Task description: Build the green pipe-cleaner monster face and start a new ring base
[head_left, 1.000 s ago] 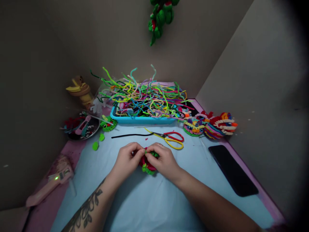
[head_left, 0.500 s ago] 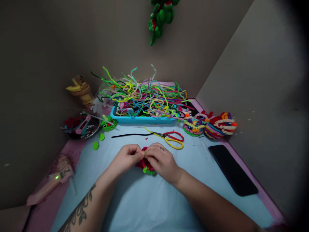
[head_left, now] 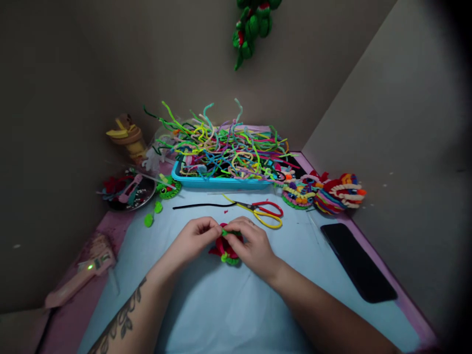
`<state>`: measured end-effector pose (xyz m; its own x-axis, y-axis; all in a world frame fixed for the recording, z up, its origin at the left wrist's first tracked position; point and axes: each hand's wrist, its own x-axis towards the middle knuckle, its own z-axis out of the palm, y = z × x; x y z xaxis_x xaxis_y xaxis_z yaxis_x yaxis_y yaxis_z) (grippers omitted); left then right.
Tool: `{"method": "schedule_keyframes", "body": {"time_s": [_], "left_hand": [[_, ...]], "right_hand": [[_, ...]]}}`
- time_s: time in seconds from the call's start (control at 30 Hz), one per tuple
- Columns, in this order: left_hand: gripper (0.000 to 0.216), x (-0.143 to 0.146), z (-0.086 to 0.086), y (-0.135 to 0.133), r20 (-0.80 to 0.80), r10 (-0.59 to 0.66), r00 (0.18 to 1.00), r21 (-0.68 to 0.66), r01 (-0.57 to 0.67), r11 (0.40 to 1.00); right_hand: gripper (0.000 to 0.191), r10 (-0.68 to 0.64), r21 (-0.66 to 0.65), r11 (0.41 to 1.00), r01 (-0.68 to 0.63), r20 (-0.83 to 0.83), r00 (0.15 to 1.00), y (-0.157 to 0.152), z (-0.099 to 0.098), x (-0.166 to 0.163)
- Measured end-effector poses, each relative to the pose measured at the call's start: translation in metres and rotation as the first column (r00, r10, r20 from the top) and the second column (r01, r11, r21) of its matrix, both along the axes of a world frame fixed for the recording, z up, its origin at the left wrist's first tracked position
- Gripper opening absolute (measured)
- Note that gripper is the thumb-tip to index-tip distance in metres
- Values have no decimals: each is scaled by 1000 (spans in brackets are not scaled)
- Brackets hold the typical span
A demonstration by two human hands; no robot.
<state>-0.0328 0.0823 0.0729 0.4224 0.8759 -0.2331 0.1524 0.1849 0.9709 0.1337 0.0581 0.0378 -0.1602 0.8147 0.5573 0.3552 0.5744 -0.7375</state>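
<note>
Between my two hands, just above the blue table cover, is a small red and green pipe-cleaner piece (head_left: 229, 253) with a fuzzy look. My left hand (head_left: 199, 236) pinches its upper edge, thumb against fingers. From the other side my right hand (head_left: 252, 243) pinches the same edge, close to the left fingertips. A bit of green (head_left: 224, 232) shows between the two pinches. The fingers hide part of the piece. Beyond my hands lie scissors (head_left: 263, 214) with one red and one yellow handle, and a black pipe cleaner (head_left: 202, 205) beside their tip.
A blue tray (head_left: 221, 183) heaped with colourful pipe cleaners stands at the back. A glue gun (head_left: 79, 280) with a lit green light lies left, below a metal dish (head_left: 147, 194). On the right are a black phone (head_left: 357, 263) and colourful pipe-cleaner pieces (head_left: 337, 194).
My right fingers have opened out slightly from the piece, so more of its red and green shows between the hands. The whole view has shifted a little.
</note>
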Motion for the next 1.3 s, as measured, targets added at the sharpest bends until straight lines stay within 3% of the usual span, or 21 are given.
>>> {"method": "schedule_keyframes", "body": {"time_s": [0.2, 0.33, 0.47, 0.57, 0.67, 0.77, 0.87, 1.0, 1.13, 1.3], "left_hand": [[24, 4, -2, -3, -48, 37, 998, 29, -36, 999], [26, -5, 0, 3, -132, 11, 991, 197, 15, 980], [25, -19, 0, 8, -293, -110, 950, 446, 238, 863], [26, -23, -3, 8, -422, -204, 883, 487, 411, 771], [18, -22, -5, 9, -441, -225, 869, 485, 442, 755], [16, -24, -5, 12, -321, -248, 914, 460, 380, 803], [15, -31, -8, 16, -91, -236, 968, 389, 252, 886], [22, -40, -18, 21, 152, -66, 986, 249, 26, 968], [29, -41, -27, 25, 184, 102, 978, 125, -126, 984], [29, -37, -29, 26, 168, 132, 977, 23, -137, 990]], "right_hand": [[15, 4, -63, 998, -6, -30, 1000, -1, 1, -1], [8, -92, -248, 968, 39, -205, 974, 5, 3, 3], [12, -170, -401, 916, -18, -428, 887, 15, 0, 10], [17, -188, -444, 895, -47, -470, 862, 18, -4, 13], [16, -181, -440, 896, -56, -478, 860, 20, -8, 15], [14, -186, -430, 901, -53, -495, 849, 21, -12, 17], [15, -190, -442, 892, -94, -557, 809, 22, -12, 17], [15, -203, -445, 882, -158, -659, 724, 22, -4, 16], [18, -218, -437, 884, -165, -699, 681, 21, 5, 15], [20, -211, -432, 882, -190, -722, 659, 19, 10, 17]]}}
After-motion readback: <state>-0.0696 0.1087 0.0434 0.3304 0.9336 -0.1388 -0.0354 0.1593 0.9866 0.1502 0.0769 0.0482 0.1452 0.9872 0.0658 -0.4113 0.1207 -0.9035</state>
